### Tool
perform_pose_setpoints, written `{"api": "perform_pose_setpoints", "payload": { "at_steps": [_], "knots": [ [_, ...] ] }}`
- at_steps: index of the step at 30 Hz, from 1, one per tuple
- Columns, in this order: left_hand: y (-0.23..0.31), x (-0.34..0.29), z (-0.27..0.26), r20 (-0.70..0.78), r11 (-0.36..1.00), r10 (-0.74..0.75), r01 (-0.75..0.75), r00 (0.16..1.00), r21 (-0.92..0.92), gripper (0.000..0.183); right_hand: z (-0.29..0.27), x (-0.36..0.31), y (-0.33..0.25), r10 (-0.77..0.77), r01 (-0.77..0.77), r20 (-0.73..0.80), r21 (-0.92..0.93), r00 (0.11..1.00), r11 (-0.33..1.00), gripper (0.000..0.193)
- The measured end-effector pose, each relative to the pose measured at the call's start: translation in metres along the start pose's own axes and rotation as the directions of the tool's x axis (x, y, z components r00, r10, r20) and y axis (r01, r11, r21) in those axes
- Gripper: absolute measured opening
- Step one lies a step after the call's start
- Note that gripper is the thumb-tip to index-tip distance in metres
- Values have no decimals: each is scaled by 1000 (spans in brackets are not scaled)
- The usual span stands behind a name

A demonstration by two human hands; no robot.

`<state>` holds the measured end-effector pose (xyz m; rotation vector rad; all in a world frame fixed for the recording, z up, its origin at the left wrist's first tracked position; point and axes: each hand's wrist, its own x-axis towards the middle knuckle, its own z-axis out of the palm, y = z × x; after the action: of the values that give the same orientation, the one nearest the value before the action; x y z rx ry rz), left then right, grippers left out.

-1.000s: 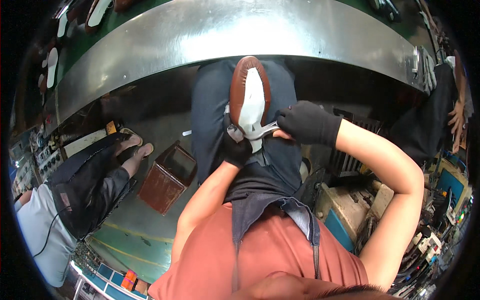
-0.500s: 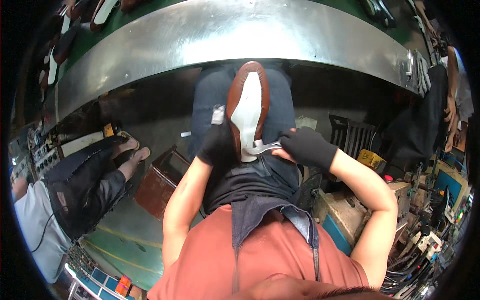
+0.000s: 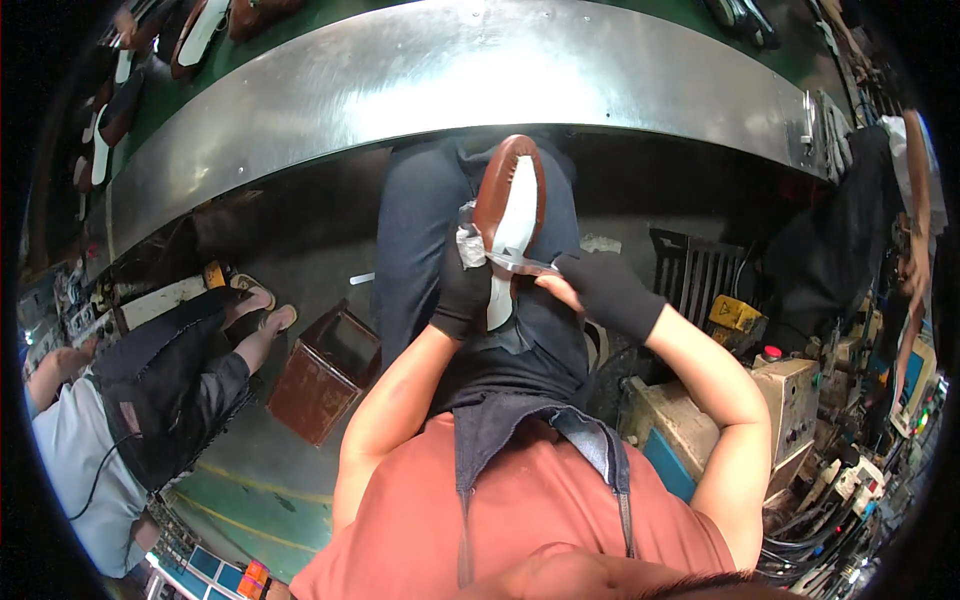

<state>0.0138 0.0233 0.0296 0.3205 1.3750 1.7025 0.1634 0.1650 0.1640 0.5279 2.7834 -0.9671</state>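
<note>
The left hand (image 3: 462, 292), in a black glove, is closed around the near part of a brown shoe (image 3: 505, 215) with a white inner side, and it also presses a small crumpled grey rag (image 3: 468, 240) against the shoe's left edge. The right hand (image 3: 605, 292), also in a black glove, is closed on a thin metal tool (image 3: 520, 263) that lies across the shoe, almost at a right angle to it, with its tip touching the white surface near the left hand's fingers. The shoe rests on the person's lap, above the 2 dark trouser legs (image 3: 415, 240), and its long axis runs away from the body, toe end pointing toward the curved metal table edge (image 3: 450, 80). Both hands are at the near end of the shoe; the left one is nearer to its middle line, the right one comes in from the side. Between the toe and the table edge there is only a narrow dark gap. On the person's left, a brown box (image 3: 325, 372) stands on the floor, and further left another person (image 3: 130, 400) is sitting. On the right, machines (image 3: 770, 400) stand close to the elbow, so room for moving is mostly toward the body.
</note>
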Motion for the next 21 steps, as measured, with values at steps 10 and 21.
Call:
{"api": "perform_pose_setpoints", "payload": {
  "at_steps": [10, 21],
  "knots": [
    [75, -3, 7, 195, 947, -170, 105, 966, 305, 82, -66, 40, -59, -374, 375, -35, 40, 927, 926, 41],
    [78, -2, -2, 247, 955, -197, 129, 949, 268, 89, -31, 27, -14, 140, -170, 128, 267, 982, 949, 47]
  ]
}}
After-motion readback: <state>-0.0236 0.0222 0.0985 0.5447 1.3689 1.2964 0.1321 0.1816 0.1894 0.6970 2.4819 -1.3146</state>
